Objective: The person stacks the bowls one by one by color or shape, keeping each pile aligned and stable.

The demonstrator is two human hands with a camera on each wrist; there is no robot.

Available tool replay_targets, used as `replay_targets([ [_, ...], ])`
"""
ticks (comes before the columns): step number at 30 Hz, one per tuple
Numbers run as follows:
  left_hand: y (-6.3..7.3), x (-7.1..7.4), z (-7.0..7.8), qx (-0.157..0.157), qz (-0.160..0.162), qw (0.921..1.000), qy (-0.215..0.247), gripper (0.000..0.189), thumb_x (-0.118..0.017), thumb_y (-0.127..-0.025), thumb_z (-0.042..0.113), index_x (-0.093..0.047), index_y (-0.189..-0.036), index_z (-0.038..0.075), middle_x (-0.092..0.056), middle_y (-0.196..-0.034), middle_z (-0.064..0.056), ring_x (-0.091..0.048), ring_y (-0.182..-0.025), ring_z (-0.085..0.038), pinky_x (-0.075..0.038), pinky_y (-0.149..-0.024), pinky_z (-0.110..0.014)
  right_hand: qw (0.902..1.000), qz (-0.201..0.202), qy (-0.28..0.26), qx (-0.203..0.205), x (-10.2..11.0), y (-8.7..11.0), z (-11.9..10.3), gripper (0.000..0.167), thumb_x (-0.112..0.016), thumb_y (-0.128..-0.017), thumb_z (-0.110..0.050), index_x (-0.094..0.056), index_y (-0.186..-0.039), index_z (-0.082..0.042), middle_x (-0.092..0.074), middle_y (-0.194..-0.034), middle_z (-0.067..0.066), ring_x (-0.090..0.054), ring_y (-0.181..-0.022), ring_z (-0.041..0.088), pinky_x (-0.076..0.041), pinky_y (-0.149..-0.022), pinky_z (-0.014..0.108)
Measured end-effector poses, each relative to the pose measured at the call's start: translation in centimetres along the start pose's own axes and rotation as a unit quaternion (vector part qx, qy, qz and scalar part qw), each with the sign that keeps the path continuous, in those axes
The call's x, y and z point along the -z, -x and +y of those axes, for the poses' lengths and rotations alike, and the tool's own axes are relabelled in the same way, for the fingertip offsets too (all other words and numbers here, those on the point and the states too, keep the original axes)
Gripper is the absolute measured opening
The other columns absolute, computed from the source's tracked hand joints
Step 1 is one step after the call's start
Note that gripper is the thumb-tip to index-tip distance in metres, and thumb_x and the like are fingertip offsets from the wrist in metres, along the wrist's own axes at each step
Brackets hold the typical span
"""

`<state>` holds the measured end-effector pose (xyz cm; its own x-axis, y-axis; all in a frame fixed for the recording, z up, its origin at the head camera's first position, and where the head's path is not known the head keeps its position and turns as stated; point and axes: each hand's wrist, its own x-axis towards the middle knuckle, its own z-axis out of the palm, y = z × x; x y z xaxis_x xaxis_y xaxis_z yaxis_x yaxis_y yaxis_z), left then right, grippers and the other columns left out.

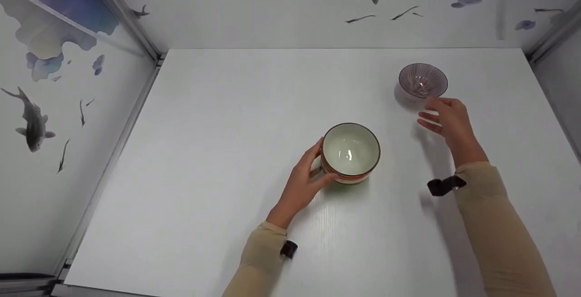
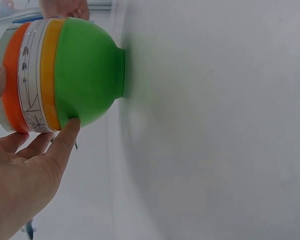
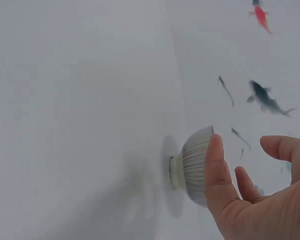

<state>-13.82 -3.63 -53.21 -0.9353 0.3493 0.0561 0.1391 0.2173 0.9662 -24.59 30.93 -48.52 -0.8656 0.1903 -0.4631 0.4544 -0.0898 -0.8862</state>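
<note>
My left hand (image 1: 299, 183) grips the side of a stack of nested bowls (image 1: 351, 149), with the thumb near the front and the fingers round the left. From above, the pale inside of the top bowl shows. In the left wrist view, a green bowl (image 2: 87, 72) sits lowest, its foot right at the table, with yellow, patterned white, orange and pale bands above it. My right hand (image 1: 449, 117) is at the near side of a small purplish ribbed bowl (image 1: 423, 81), fingers loosely bent and apart. In the right wrist view, fingers partly hide that ribbed bowl (image 3: 194, 162), which stands upright.
The white table (image 1: 218, 151) spreads under both hands. Panels painted with fish and coloured blots, including the back wall (image 1: 290, 20) and left wall (image 1: 54, 120), border it. A metal frame post (image 1: 125, 11) rises at the back left corner.
</note>
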Motion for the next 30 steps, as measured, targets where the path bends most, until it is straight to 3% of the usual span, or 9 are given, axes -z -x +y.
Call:
replay_targets([
  [4, -0.1, 0.1, -0.1, -0.001, 0.002, 1.0000, -0.007, 0.084, -0.070, -0.093, 0.035, -0.022, -0.160, 0.019, -0.031, -0.163, -0.002, -0.036, -0.148, -0.023, -0.048, -0.111, -0.035, 0.9949, 0.016, -0.057, -0.082, 0.6, -2.1, -0.3, 0.079, -0.059, -0.098, -0.036, -0.012, -0.160, -0.021, -0.040, -0.134, -0.002, -0.058, -0.119, 0.013, -0.057, -0.092, 0.020],
  [8, -0.2, 0.2, -0.2, -0.001, 0.003, 1.0000, -0.004, 0.085, -0.070, -0.092, 0.038, -0.023, -0.159, 0.019, -0.031, -0.163, -0.002, -0.036, -0.148, -0.023, -0.047, -0.111, -0.034, 0.9847, 0.007, -0.122, -0.124, 1.0, -3.3, -0.3, 0.091, -0.061, -0.097, -0.036, 0.005, -0.160, -0.032, -0.023, -0.158, -0.001, -0.048, -0.131, 0.014, -0.055, -0.097, 0.021],
  [11, -0.2, 0.2, -0.2, -0.001, 0.004, 1.0000, 0.000, 0.085, -0.071, -0.091, 0.038, -0.024, -0.159, 0.019, -0.031, -0.163, -0.002, -0.035, -0.148, -0.022, -0.047, -0.111, -0.034, 0.9815, -0.011, -0.149, -0.119, 1.0, -3.9, -0.2, 0.094, -0.062, -0.097, -0.035, 0.009, -0.158, -0.040, -0.016, -0.163, 0.000, -0.043, -0.136, 0.015, -0.054, -0.099, 0.022],
  [15, -0.1, 0.2, -0.1, -0.002, 0.003, 1.0000, 0.006, 0.084, -0.071, -0.091, 0.035, -0.024, -0.159, 0.019, -0.031, -0.162, -0.002, -0.035, -0.148, -0.022, -0.048, -0.111, -0.034, 0.9806, -0.028, -0.165, -0.103, 0.9, -4.5, -0.1, 0.090, -0.058, -0.099, -0.034, 0.011, -0.155, -0.048, -0.026, -0.158, 0.002, -0.039, -0.140, 0.018, -0.055, -0.099, 0.024],
  [22, 0.0, -0.1, 0.0, 0.002, 0.000, 1.0000, 0.005, 0.084, -0.072, -0.091, 0.032, -0.024, -0.159, 0.019, -0.032, -0.162, -0.002, -0.035, -0.148, -0.022, -0.048, -0.110, -0.031, 0.9742, -0.047, -0.197, -0.099, 1.0, -5.3, 0.1, 0.082, -0.053, -0.102, -0.027, 0.004, -0.156, -0.050, -0.039, -0.135, 0.000, -0.039, -0.139, 0.017, -0.055, -0.099, 0.026],
  [30, 0.0, 0.0, 0.0, -0.002, 0.004, 1.0000, -0.003, 0.085, -0.072, -0.090, 0.033, -0.024, -0.159, 0.021, -0.034, -0.161, -0.001, -0.036, -0.148, -0.021, -0.048, -0.110, -0.031, 0.9611, -0.042, -0.258, -0.088, 0.9, -5.5, -0.1, 0.084, -0.057, -0.100, -0.014, -0.005, -0.157, -0.046, -0.046, -0.128, 0.003, -0.055, -0.114, 0.013, -0.056, -0.097, 0.025],
])
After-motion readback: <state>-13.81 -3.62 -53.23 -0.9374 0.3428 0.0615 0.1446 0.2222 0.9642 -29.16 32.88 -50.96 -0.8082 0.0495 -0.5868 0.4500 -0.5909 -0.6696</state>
